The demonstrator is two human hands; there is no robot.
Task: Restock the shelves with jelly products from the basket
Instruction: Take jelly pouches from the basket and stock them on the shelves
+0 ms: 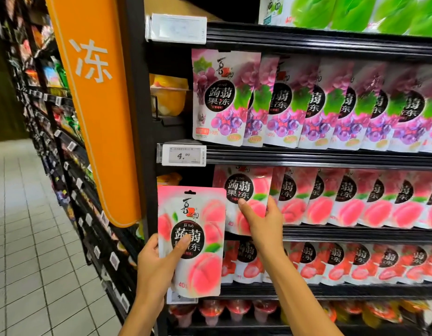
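Seemingly midway — gripping a peach pouch (195,260) in left hand (155,265), pinching the front pouch (244,190) on the shelf (343,233) with right hand (263,221); rows nearly full.

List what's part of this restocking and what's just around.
In the job: left hand, held peach pouch, right hand, shelf peach pouch, peach row.
Just around: grape pouches, red pouches, price tag, orange sign.
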